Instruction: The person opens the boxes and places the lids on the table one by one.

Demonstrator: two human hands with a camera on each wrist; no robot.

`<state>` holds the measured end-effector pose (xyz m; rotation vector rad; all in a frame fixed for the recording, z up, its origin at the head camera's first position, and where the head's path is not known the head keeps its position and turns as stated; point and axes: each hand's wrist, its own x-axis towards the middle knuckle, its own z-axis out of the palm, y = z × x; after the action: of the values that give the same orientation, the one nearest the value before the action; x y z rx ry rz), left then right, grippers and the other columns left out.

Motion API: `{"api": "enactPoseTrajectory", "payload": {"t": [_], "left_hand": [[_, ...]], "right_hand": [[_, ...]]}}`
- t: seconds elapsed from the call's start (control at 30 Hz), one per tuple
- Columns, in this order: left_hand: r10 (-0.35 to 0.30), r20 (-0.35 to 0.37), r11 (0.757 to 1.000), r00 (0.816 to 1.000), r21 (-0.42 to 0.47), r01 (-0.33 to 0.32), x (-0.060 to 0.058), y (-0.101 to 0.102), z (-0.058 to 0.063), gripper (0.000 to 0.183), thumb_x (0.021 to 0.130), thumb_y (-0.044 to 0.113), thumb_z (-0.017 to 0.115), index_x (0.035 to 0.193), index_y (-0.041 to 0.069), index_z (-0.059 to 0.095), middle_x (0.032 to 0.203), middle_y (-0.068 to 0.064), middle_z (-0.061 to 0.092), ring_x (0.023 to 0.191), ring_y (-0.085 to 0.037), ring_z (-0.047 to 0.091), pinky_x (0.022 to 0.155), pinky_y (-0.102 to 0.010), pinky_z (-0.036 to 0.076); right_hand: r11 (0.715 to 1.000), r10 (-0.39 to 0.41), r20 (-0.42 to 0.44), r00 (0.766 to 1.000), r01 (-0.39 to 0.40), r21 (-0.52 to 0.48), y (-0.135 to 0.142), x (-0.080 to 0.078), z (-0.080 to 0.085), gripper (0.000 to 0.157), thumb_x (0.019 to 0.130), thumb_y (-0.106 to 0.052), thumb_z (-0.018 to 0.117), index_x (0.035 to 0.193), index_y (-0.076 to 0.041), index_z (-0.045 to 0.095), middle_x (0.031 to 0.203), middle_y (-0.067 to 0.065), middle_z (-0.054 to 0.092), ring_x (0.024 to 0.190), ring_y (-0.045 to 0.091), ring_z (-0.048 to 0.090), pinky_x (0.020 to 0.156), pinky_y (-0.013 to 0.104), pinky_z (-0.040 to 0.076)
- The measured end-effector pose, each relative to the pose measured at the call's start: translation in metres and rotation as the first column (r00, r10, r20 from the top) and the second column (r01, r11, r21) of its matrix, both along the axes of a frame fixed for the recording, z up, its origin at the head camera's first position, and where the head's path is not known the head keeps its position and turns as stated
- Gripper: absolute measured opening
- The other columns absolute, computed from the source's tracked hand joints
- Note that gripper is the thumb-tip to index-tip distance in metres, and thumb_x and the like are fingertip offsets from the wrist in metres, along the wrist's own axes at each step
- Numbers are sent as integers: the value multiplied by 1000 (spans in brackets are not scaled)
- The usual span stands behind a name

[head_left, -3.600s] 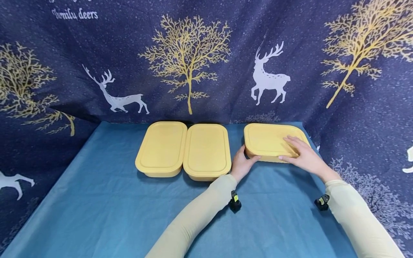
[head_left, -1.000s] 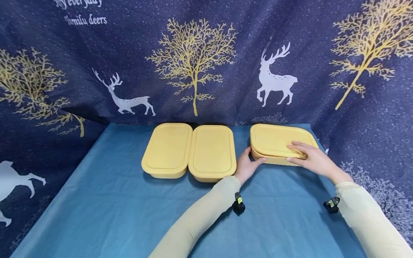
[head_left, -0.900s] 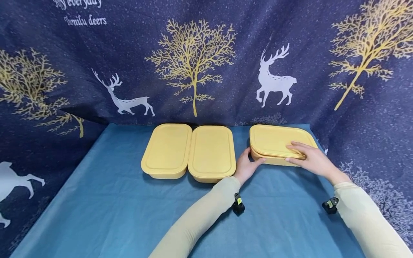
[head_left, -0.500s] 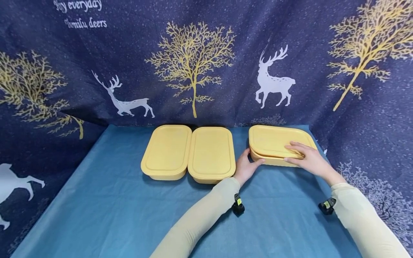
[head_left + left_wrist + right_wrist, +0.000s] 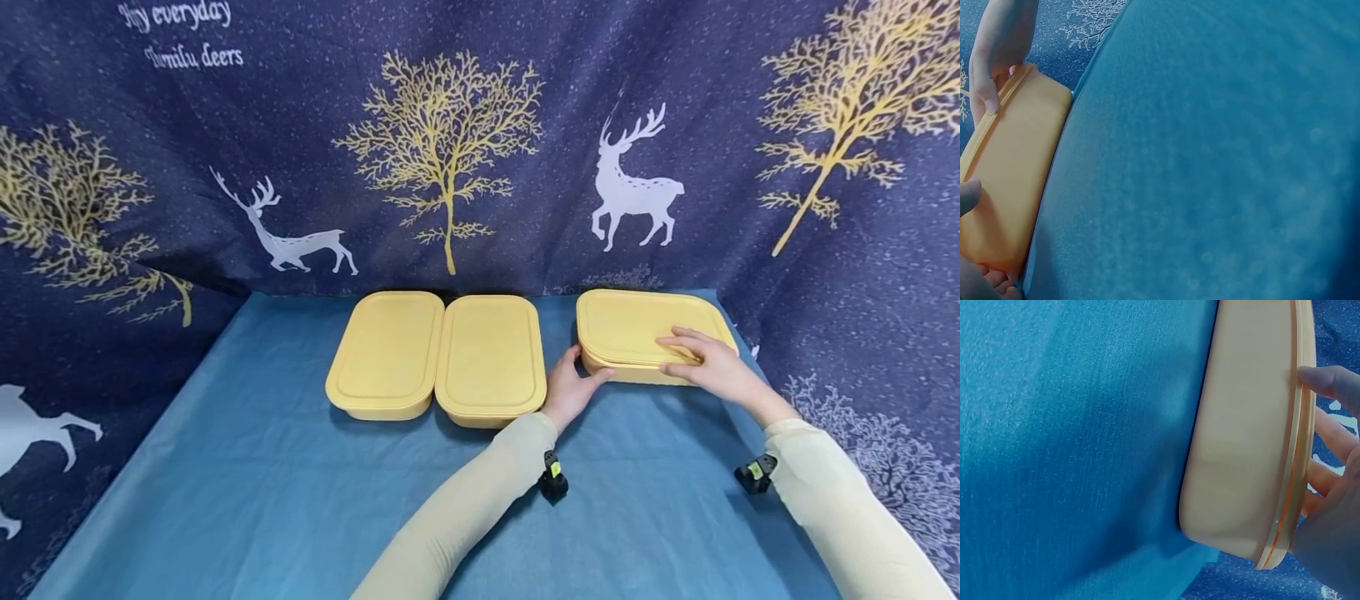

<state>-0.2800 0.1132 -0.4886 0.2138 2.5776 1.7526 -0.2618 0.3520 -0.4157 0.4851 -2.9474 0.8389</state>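
At the back right of the table stands a yellow rectangular food storage box [image 5: 648, 376] with a matching lid [image 5: 618, 323]. My left hand [image 5: 572, 390] grips the box's front left corner, thumb on the front wall and fingers round the side. Over the right part, my right hand [image 5: 712, 364] holds the lid, its thumb at the front rim and its fingers on top. The right wrist view has the thumb on the lid's rim [image 5: 1300, 425], with a thin orange line under it near one corner. Whatever the box contains is hidden.
Two more yellow lidded boxes, one on the left [image 5: 386, 354] and one in the middle [image 5: 491, 357], stand side by side. The middle one is close to my left wrist. A blue cloth [image 5: 300, 500] covers the table, and a dark curtain [image 5: 525, 208] with deer and trees hangs behind.
Half a second ago the lid's front left edge stood raised, with a gap above the box; now it sits lower and the gap is narrower. The left hand keeps its hold on the corner.
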Motion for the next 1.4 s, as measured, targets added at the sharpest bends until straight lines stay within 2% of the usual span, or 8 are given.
{"api": "enactPoseTrajectory", "payload": {"t": [0.17, 0.4, 0.53, 0.77, 1.07, 1.4], "left_hand": [[13, -12, 1000, 1000, -2, -13, -1, 0, 3, 75, 79, 49, 69, 138, 11, 43, 134, -1, 48, 122, -12, 43, 98, -29, 36], [12, -17, 1000, 1000, -4, -12, 1, 1, 0, 74, 80, 48, 69, 138, 9, 43, 133, -2, 49, 121, -12, 44, 98, -28, 37], [-7, -1, 1000, 1000, 8, 7, 2, 1, -1, 74, 81, 47, 69, 139, 10, 42, 135, -2, 48, 122, -13, 44, 98, -29, 37], [4, 24, 1000, 1000, -4, -4, 0, -4, 1, 74, 81, 48, 68, 140, 12, 40, 137, -1, 46, 124, -13, 42, 99, -30, 36], [8, -9, 1000, 1000, -6, -8, -2, 1, 0, 73, 79, 47, 70, 137, 11, 44, 133, -1, 50, 121, -12, 45, 98, -28, 36], [-3, 3, 1000, 1000, 4, 2, -1, 0, 2, 74, 80, 47, 69, 138, 10, 43, 134, -1, 49, 122, -13, 44, 98, -29, 36]], "right_hand": [[1000, 25, -3, 1000, -25, -12, -1, -2, 1, 53, 88, -34, 64, 131, -5, 53, 142, 26, 32, 130, 47, 23, 98, 62, 21], [996, 65, -70, 995, -60, 71, 0, -1, 0, 49, 90, -31, 62, 130, -5, 53, 139, 29, 35, 126, 49, 27, 96, 64, 21], [996, 50, -53, 997, -46, 76, 0, -1, -1, 49, 90, -31, 62, 130, -5, 53, 139, 28, 35, 127, 49, 28, 96, 64, 21], [998, 28, 18, 999, -29, 59, -1, -10, -2, 53, 91, -37, 58, 135, -7, 49, 144, 25, 30, 130, 46, 24, 97, 63, 21], [996, 33, 8, 999, -34, 87, 5, -19, 1, 54, 91, -35, 59, 135, -5, 48, 143, 27, 30, 128, 48, 25, 97, 64, 21], [995, 38, 23, 999, -40, 94, 8, -26, 0, 55, 92, -38, 56, 136, -7, 47, 144, 26, 29, 130, 47, 23, 98, 64, 18]]}}
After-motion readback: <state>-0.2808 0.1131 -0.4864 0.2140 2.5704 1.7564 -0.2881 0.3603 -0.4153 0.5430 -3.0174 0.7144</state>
